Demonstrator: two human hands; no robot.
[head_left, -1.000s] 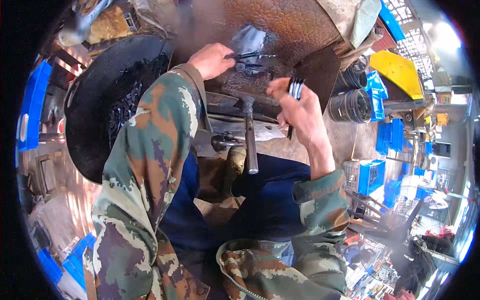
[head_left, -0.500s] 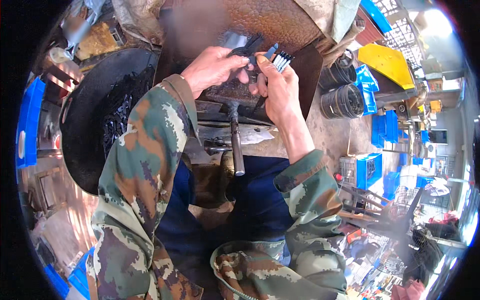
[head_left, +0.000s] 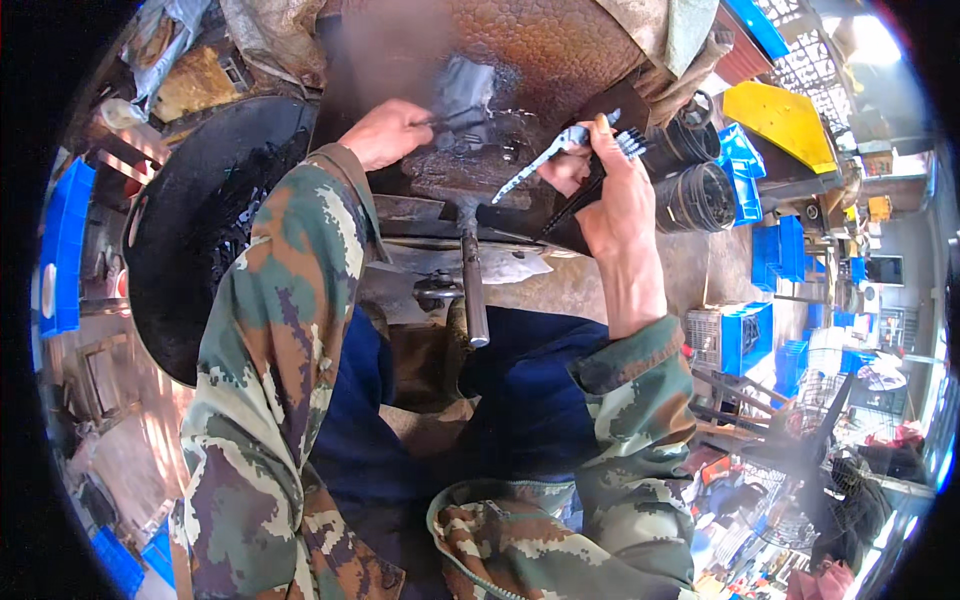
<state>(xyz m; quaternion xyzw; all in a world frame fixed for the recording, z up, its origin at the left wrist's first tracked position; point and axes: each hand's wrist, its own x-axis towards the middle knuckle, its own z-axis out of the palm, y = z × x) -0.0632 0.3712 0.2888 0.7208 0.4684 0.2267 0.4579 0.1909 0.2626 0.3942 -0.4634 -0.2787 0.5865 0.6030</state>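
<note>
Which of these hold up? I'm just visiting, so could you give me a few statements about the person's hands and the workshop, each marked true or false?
1. The right hand holds a light, toothed strip. True.
2. The two hands are touching. False: the left hand is apart from the right one.
3. A big black bowl with dark pieces in it is on the person's left. True.
4. The yellow panel is on the person's left. False: it is on the right.
5. The sleeves are plain white. False: they have a camouflage pattern.
6. A metal rod points toward the person. True.
</note>
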